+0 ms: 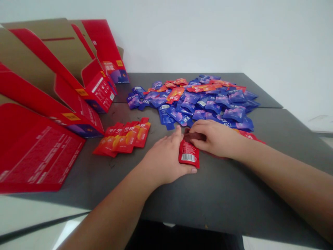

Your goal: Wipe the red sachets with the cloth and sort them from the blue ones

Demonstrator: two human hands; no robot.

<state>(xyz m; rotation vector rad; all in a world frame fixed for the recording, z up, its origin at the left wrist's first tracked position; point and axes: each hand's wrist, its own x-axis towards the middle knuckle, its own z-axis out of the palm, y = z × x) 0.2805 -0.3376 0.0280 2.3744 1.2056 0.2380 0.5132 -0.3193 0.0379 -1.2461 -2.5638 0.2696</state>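
Left grip (166, 161), right grip (217, 139), both forearms (117, 211) bare

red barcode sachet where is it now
In the head view the red sachet lies on the table between the left hand and right hand, both gripping it, in front of the blue sachet pile.

Red sachet (188, 153) with white barcode; blue-purple sachets (208, 104); red-orange fanned sachets (125, 137); dark grey table (208, 194)
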